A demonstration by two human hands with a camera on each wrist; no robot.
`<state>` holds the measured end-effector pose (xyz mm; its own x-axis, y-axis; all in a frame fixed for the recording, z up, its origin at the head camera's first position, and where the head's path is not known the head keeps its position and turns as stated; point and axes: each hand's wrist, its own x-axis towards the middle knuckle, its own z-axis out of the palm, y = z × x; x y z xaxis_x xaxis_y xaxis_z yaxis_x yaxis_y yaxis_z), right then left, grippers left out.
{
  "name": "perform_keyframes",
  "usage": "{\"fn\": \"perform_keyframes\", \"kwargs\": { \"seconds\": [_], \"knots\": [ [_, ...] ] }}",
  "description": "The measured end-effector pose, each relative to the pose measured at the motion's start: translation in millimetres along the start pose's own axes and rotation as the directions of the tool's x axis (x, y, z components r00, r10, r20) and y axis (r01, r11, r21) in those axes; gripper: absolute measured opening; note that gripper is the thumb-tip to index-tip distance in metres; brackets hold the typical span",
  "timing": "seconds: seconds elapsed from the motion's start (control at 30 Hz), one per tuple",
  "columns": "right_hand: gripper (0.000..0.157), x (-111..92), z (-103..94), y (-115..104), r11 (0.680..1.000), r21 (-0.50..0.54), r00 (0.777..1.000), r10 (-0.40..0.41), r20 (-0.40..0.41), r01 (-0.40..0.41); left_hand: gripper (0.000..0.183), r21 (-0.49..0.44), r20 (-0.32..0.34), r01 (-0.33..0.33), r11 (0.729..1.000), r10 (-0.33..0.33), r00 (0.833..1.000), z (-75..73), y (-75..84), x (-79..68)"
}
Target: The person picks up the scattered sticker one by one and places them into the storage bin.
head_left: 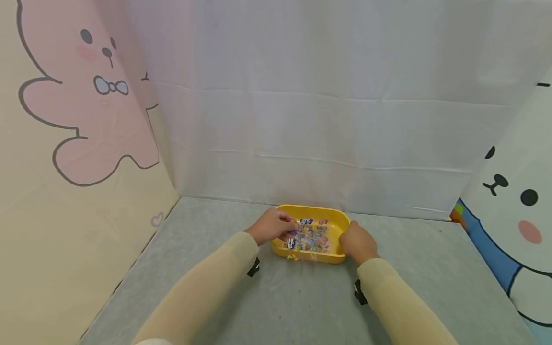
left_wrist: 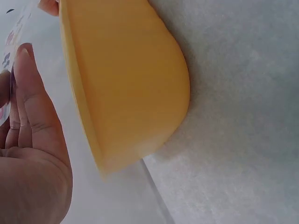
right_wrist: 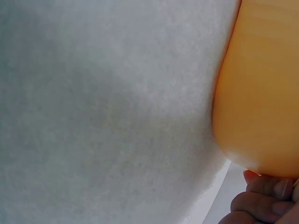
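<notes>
A yellow plastic basin (head_left: 315,212) sits on the grey table near the back wall. Over its left side, my left hand (head_left: 271,226) pinches a clear sheet printed with small colourful cartoon figures (head_left: 312,238), which spreads across the basin's opening. The left wrist view shows the thumb and fingers closed on the edge of this see-through sheet (left_wrist: 6,58), beside the basin's outer wall (left_wrist: 126,74). At the basin's right end, my right hand (head_left: 359,242) grips the rim. Its curled fingers (right_wrist: 261,203) show below the basin's end in the right wrist view; the thumb is hidden there.
Grey cloth covers the tabletop (head_left: 276,302) in front of the basin. Close behind stands a white fabric wall (head_left: 319,124). Side panels with a pink bear (head_left: 99,110) on the left and a white cartoon animal (head_left: 517,220) on the right flank the table.
</notes>
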<state>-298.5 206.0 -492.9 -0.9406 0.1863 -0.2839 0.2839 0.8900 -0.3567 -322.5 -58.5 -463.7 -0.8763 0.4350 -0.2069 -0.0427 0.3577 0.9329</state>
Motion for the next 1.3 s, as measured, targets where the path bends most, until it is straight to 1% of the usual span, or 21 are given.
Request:
{"fn": "perform_keyframes", "kwargs": {
  "seconds": [0.07,0.17,0.27,0.33,0.4,0.5,0.67,0.8,0.9,1.0,1.13,1.3],
  "knots": [
    [0.06,0,0.3,0,1.0,0.001,1.0,0.001,-0.001,-0.001,0.02,0.042,-0.014,-0.019,0.999,0.019,1.0,-0.1,-0.5,5.2],
    [0.06,1,1.0,1,1.0,-0.002,1.0,-0.002,-0.003,0.002,0.023,0.135,-0.058,-0.046,0.99,0.054,0.997,-0.6,-2.0,13.3],
    [0.059,2,1.6,1,1.0,-0.001,1.0,-0.006,-0.004,0.006,0.024,0.222,-0.115,-0.041,0.974,0.068,0.991,0.2,-2.2,19.0],
    [0.058,2,1.7,2,1.0,0.001,1.0,-0.004,-0.003,0.004,0.023,0.25,-0.143,-0.032,0.968,0.069,0.987,1.7,-1.0,21.3],
    [0.058,2,1.8,2,1.0,0.002,1.0,-0.001,-0.001,0.001,0.021,0.263,-0.157,-0.02,0.965,0.063,0.986,3.4,0.2,23.2],
    [0.059,2,1.8,2,1.0,0.002,1.0,0.0,0.001,0.0,0.019,0.266,-0.163,-0.016,0.964,0.062,0.985,6.2,0.6,26.8],
    [0.061,2,1.4,2,1.0,-0.001,1.0,-0.007,0.0,0.007,0.018,0.296,-0.18,-0.016,0.955,0.072,0.981,10.4,0.4,33.0],
    [0.062,2,0.9,2,1.0,0.001,1.0,0.001,0.008,-0.001,0.022,0.335,-0.186,-0.016,0.942,0.083,0.979,12.9,6.0,33.1],
    [0.062,2,0.5,2,1.0,0.005,1.0,0.009,0.014,-0.009,0.022,0.345,-0.187,-0.021,0.938,0.091,0.978,15.2,10.7,31.9],
    [0.061,2,0.5,2,1.0,0.008,1.0,0.011,0.015,-0.011,0.019,0.35,-0.191,-0.011,0.937,0.083,0.978,18.4,11.1,32.2],
    [0.06,2,0.7,1,1.0,0.009,1.0,0.008,0.011,-0.008,0.016,0.39,-0.192,0.011,0.921,0.069,0.979,22.0,6.2,33.5],
    [0.06,-1,-0.3,0,1.0,0.017,1.0,0.011,0.02,-0.011,0.015,0.461,-0.2,0.006,0.887,0.098,0.975,25.7,2.7,32.1]
  ]
}}
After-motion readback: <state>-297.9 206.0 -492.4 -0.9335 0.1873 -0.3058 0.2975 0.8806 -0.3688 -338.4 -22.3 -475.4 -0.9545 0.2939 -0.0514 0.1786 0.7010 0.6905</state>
